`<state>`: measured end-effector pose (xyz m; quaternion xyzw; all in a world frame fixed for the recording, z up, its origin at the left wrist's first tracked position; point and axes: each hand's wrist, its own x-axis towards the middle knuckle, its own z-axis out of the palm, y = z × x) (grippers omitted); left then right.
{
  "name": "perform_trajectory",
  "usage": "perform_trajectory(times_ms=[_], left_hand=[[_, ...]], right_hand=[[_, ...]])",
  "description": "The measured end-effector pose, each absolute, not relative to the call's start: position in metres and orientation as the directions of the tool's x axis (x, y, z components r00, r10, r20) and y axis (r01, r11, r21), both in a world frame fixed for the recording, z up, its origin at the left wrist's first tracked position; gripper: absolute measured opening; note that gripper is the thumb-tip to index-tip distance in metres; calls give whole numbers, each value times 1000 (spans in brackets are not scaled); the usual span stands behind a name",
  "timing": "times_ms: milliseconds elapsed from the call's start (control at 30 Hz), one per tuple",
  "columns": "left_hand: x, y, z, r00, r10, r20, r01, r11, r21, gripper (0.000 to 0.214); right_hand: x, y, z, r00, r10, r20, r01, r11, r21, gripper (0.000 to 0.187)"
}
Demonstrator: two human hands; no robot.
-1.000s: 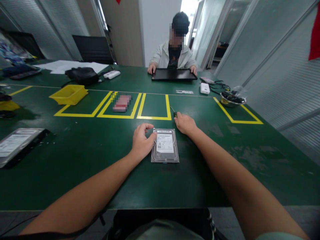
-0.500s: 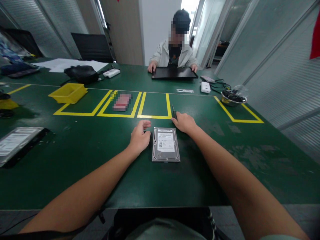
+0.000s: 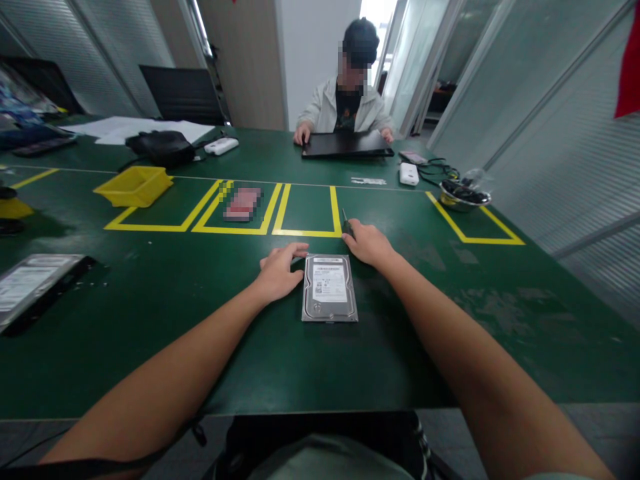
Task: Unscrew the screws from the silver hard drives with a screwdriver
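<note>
Green table (image 3: pixel 265 373): right fingers (image 3: pixel 351 243) clasp a half-hidden screwdriver (image 3: pixel 347 228); left fingers (image 3: pixel 295 249) parted beside a hard drive (image 3: pixel 330 287).

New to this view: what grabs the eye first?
Probably the silver hard drive at centre, label up on the green table, with the left hand at its left edge and the right hand holding a screwdriver past its far right corner. Next, the yellow tape outlines beyond it. Then the person across the table, both hands on a black panel.
</note>
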<state>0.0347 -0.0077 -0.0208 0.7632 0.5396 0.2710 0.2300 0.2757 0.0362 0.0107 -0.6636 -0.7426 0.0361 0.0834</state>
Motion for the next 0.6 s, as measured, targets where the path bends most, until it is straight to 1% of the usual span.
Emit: perform_trajectory(times_ms=[67, 167, 267, 333, 433, 600], left_hand=[[33, -6, -22, 284, 945, 161, 700, -319, 639, 59], [29, -3, -23, 327, 923, 204, 673, -379, 635, 66], [25, 0, -24, 374, 901, 220, 644, -424, 637, 70], [22, 2, -23, 406, 891, 206, 615, -433, 659, 73], [19, 4, -21, 433, 878, 201, 540, -432, 722, 78], [15, 5, -20, 473, 866, 165, 478, -409, 777, 88]], right_hand=[[272, 29, 14, -86, 989, 122, 974, 109, -197, 44], [264, 13, 22, -46, 974, 220, 962, 103, -254, 51], [255, -8, 31, -57, 962, 266, 945, 138, -297, 58], [249, -24, 37, -102, 961, 256, 926, 186, -329, 65], [243, -49, 42, -190, 960, 207, 912, 251, -324, 76], [236, -83, 39, -274, 954, 122, 894, 299, -333, 95]])
